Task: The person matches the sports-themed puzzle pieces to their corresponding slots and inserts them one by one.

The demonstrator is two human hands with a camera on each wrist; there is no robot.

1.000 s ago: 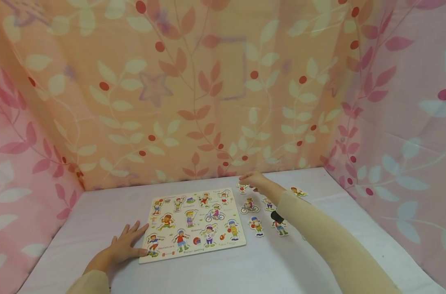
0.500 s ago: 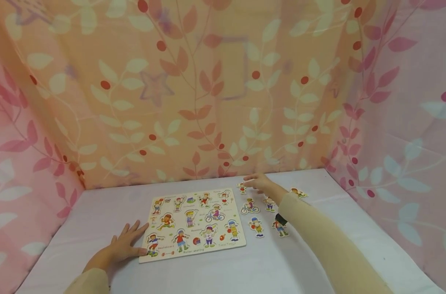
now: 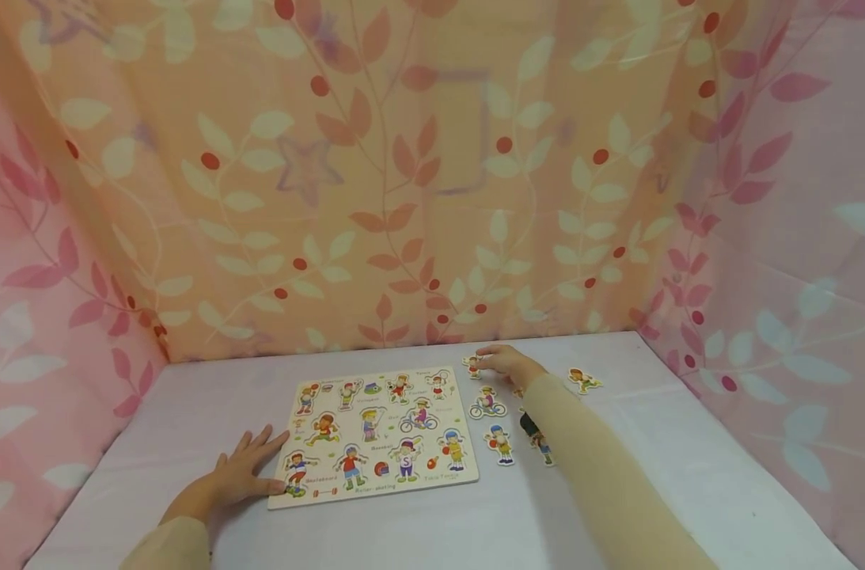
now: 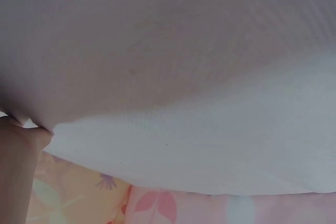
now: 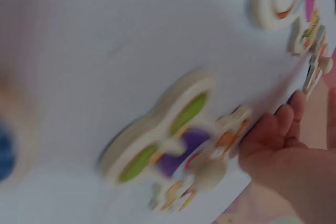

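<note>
In the head view, a puzzle board printed with sporting figures lies on the white table. My left hand rests at its left edge, fingers spread and thumb on the near-left corner. My right hand is low over the far end of the loose puzzle pieces, fingers loosely bent. Its fingertips are beside a small red-dressed figure piece; whether they touch it I cannot tell. In the right wrist view, the right hand is near a knobbed piece in purple and green. What lies under the palm is hidden.
Nearer on the table lie a cyclist piece and a blue-capped figure piece. A runner piece lies off to the right. My right sleeve partly covers other pieces. Floral curtains enclose the table.
My right hand has lowered slightly among the far pieces, and its forearm has swung left, covering more of the pieces beneath. The left hand stays at the board's edge. The head view has shifted a little.
</note>
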